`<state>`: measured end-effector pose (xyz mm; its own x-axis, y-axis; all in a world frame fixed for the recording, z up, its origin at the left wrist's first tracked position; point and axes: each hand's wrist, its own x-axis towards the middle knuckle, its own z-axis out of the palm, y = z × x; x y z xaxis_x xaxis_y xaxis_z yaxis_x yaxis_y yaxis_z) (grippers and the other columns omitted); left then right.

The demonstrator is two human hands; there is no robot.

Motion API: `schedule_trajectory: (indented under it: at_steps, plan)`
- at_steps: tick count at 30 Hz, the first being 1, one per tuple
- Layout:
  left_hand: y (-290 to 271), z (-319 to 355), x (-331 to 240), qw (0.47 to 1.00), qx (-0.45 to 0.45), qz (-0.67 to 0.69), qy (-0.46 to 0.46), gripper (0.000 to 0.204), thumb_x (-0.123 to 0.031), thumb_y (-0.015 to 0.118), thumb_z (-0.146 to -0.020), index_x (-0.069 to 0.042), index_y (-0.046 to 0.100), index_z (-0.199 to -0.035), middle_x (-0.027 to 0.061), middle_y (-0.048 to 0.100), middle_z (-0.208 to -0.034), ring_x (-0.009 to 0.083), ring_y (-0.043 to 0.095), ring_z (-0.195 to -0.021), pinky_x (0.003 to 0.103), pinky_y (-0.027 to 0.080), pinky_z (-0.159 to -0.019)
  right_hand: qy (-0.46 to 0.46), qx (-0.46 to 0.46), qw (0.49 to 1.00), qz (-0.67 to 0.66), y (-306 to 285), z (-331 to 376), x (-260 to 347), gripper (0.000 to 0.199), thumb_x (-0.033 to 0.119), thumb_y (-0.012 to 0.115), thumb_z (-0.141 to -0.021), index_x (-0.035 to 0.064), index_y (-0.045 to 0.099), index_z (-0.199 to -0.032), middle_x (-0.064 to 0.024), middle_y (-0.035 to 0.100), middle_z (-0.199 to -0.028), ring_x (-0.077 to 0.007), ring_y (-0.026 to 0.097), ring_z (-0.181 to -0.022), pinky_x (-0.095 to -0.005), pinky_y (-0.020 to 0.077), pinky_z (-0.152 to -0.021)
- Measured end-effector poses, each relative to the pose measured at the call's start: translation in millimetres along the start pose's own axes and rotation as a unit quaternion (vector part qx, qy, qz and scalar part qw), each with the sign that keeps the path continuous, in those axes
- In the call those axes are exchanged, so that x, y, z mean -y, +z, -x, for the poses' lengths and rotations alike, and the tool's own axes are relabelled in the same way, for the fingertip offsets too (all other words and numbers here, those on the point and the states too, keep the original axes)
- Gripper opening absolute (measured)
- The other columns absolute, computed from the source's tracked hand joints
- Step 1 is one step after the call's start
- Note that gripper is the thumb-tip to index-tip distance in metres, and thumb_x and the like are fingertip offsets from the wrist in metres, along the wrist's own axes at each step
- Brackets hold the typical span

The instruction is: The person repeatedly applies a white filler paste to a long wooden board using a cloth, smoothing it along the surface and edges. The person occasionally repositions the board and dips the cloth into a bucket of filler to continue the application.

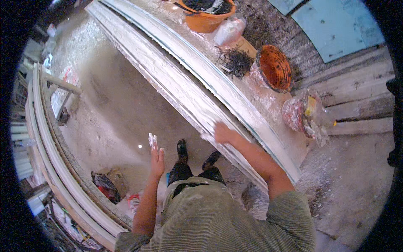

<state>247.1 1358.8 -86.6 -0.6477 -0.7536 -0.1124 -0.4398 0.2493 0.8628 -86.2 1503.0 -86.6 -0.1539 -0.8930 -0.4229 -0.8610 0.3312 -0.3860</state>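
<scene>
My left hand (pixel 157 158) is raised over the floor, its fingers stretched out and apart. White paste coats its fingertips, and it holds nothing. My right hand (pixel 223 134) is at the near edge of a long white moulding (pixel 168 80), which runs from the far left toward my right side. The fingers of that hand are curled down and partly hidden against the white, wet-looking surface. A pale patch shows at its left side; whether this is a tool or paste is unclear. Close beside the moulding, across a dark gap, lies a second long white strip (pixel 201 65).
Past the strips stand an orange tub (pixel 205 19), a plastic bag (pixel 230 31), dark tangled fibre (pixel 238 62), a tilted orange bucket (pixel 275 69) and a plastic-wrapped container (pixel 304 115). Long mouldings (pixel 63 168) lie on a rack at the left. A dark bag (pixel 107 187) sits on the floor.
</scene>
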Motion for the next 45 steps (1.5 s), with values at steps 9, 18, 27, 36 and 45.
schedule_trajectory:
  at_steps: [9, 18, 27, 36, 45]
  plan:
    - [-15, -5, 22, 0.997, -0.013, 0.052, -0.057, 0.059, -0.028, 0.039, -0.107, 0.003, 0.022, -0.154, 0.0210, 0.014, -0.163, 0.0320, 0.011, -0.152, 0.039, 0.009, -0.122, 0.060, 0.158, 0.958, 0.232, 37, 97, -19, 0.015, 0.025, 0.066, -0.064, 0.0110, 0.070, -0.062, -0.0143, 0.068, -0.070, -0.0284, 0.066, -0.072, -0.0450, 0.0445, -0.062]
    - [24, 21, -21, 0.999, 0.005, 0.046, -0.017, 0.060, -0.032, 0.037, -0.107, 0.002, 0.021, -0.155, 0.0193, 0.014, -0.164, 0.0306, 0.011, -0.152, 0.039, 0.009, -0.122, -0.136, 0.000, 0.959, 0.248, -40, -81, 27, 0.024, 0.023, 0.064, -0.069, 0.0016, 0.073, -0.071, -0.0217, 0.069, -0.080, -0.0372, 0.065, -0.084, -0.0488, 0.0482, -0.073]
    - [175, 79, -115, 0.990, 0.100, 0.074, 0.067, 0.062, -0.035, 0.034, -0.108, 0.001, 0.020, -0.156, 0.0179, 0.014, -0.164, 0.0298, 0.011, -0.152, 0.039, 0.009, -0.122, -0.111, 0.062, 0.981, 0.149, 42, 177, -52, 0.029, 0.027, 0.065, -0.071, -0.0002, 0.071, -0.066, -0.0241, 0.067, -0.077, -0.0389, 0.064, -0.076, -0.0500, 0.0474, -0.068]
    - [254, 157, -139, 0.979, 0.191, 0.053, 0.043, 0.063, -0.039, 0.031, -0.108, -0.001, 0.019, -0.156, 0.0164, 0.014, -0.165, 0.0290, 0.012, -0.152, 0.039, 0.010, -0.122, -0.037, 0.113, 0.983, 0.142, 267, 534, -228, 0.024, 0.033, 0.071, -0.060, 0.0106, 0.066, -0.055, -0.0149, 0.061, -0.064, -0.0314, 0.059, -0.071, -0.0471, 0.0433, -0.065]
    - [268, 142, -146, 0.977, 0.177, 0.085, 0.079, 0.064, -0.040, 0.030, -0.108, -0.002, 0.016, -0.157, 0.0146, 0.013, -0.165, 0.0275, 0.010, -0.152, 0.039, 0.009, -0.123, 0.208, 0.230, 0.950, 0.051, 228, 728, -186, 0.038, 0.043, 0.070, -0.073, 0.0181, 0.061, -0.100, -0.0151, 0.053, -0.105, -0.0339, 0.052, -0.101, -0.0521, 0.0415, -0.087]
